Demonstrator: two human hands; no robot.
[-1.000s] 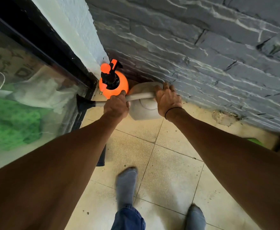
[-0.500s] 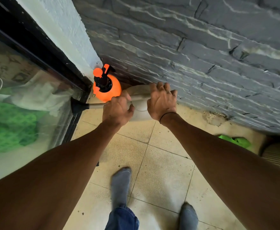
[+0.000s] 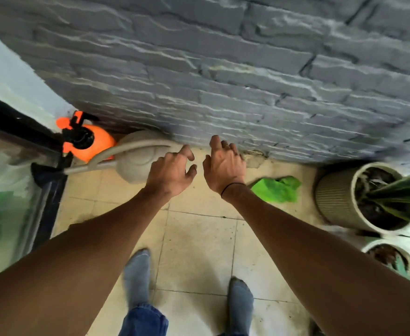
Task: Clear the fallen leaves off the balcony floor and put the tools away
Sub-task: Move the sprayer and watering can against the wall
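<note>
A beige tool (image 3: pixel 136 163) with a rounded body and a long curved handle leans in the corner against the grey stone wall; its dark end (image 3: pixel 45 174) rests by the glass door frame. My left hand (image 3: pixel 171 172) hovers just right of the tool's body, fingers apart, holding nothing. My right hand (image 3: pixel 223 163) is beside it near the wall's foot, also free with fingers spread. A green crumpled bag (image 3: pixel 278 189) lies on the tiled floor to the right of my right wrist.
An orange pressure sprayer (image 3: pixel 87 139) stands in the corner behind the tool. A ribbed pot with a plant (image 3: pixel 337 197) and a second pot (image 3: pixel 390 255) stand at the right. A glass door (image 3: pixel 7 195) runs along the left. My socked feet stand on beige tiles (image 3: pixel 199 251).
Both hands have let go of the tool's handle and drawn back to the right. The view has swung right, bringing the pots and the whole green bag into sight.
</note>
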